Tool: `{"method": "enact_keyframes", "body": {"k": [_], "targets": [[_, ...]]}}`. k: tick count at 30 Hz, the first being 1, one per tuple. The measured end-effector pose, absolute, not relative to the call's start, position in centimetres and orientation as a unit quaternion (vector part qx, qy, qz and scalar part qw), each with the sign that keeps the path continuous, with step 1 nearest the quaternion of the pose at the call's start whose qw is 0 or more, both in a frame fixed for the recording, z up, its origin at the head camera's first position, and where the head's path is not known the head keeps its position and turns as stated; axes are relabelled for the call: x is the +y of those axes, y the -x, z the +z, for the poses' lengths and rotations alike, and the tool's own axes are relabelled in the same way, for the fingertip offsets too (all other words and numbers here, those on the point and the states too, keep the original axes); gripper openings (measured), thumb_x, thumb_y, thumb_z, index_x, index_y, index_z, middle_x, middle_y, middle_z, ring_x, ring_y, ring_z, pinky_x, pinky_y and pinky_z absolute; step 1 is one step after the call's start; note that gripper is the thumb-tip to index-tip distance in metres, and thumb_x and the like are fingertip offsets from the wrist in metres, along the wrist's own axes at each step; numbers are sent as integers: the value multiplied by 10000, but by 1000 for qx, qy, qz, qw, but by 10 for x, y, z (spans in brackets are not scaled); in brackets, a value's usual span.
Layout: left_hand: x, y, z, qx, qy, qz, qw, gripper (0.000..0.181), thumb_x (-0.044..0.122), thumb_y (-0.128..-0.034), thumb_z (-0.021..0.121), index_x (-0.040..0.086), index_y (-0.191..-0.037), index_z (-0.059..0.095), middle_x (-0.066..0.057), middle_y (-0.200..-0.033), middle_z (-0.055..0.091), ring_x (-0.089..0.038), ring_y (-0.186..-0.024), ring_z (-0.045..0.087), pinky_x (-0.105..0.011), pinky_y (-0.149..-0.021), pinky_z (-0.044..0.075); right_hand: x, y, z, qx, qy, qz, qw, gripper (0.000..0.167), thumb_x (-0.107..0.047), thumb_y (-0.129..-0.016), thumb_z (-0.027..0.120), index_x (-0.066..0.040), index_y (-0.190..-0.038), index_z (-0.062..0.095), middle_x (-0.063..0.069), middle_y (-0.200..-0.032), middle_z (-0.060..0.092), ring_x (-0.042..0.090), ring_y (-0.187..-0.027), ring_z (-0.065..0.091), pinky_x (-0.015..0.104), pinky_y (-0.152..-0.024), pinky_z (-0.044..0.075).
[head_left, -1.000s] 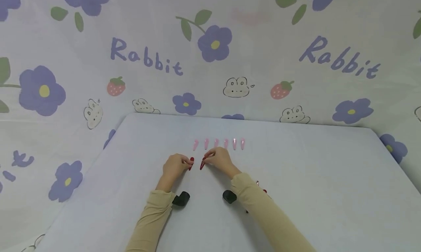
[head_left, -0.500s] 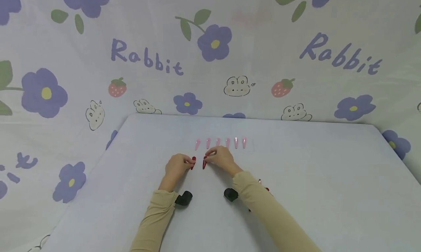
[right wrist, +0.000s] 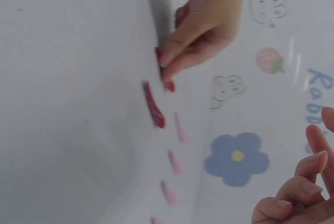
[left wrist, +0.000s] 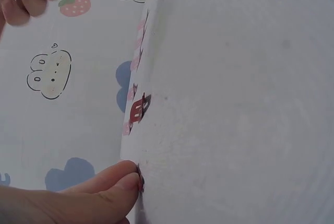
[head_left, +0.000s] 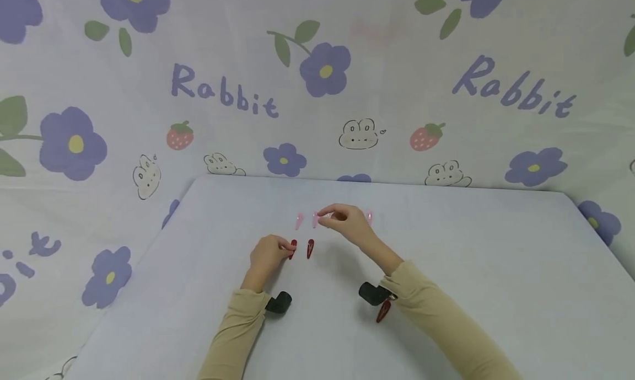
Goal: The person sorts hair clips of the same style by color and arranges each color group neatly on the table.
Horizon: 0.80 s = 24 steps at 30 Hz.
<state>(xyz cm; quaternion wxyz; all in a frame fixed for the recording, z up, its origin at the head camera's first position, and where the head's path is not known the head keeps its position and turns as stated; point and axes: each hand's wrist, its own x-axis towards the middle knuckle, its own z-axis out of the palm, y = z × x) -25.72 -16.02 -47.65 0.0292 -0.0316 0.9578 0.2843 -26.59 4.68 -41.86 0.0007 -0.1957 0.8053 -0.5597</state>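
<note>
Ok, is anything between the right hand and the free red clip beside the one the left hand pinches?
Nothing visible: in the head view, only tabletop shows between the right hand and the free red clip. The left hand, pinching the neighbouring red clip, is beyond.

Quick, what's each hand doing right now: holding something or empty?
Left hand: closed, pinching a red, elongated teardrop-shaped hair clip.
Right hand: open, fingers loosely bent, nothing visible in its grasp.
</note>
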Motion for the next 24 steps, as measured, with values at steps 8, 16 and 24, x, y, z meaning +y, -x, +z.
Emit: {"method": "enact_keyframes", "body": {"k": [8, 16, 24], "targets": [[-161, 255, -476, 956, 28, 290, 28, 39, 183, -761, 712, 188, -791, 736, 41, -773, 646, -134, -698, 543, -285, -549, 395, 86, 236, -409, 814, 210, -541, -24, 171, -138, -813, 666, -6, -922, 667, 26, -629, 435, 167, -611, 383, 242, -516, 301], [-166, 250, -480, 952, 27, 301, 39, 41, 186, -753, 721, 171, -789, 734, 46, -737, 640, -122, -668, 537, -275, -539, 398, 113, 190, -408, 840, 209, -500, -6, 113, -58, -808, 655, -8, -909, 661, 6, -658, 475, 142, -585, 383, 216, -496, 302], [-163, 255, -476, 955, 18, 296, 27, 36, 186, -753, 720, 179, -786, 733, 54, -733, 638, -120, -676, 542, -279, -538, 399, 147, 185, -433, 864, 229, -446, -48, 92, -47, -786, 673, -65, -876, 671, -43, -697, 549, 99, -592, 391, 223, -510, 339]]}}
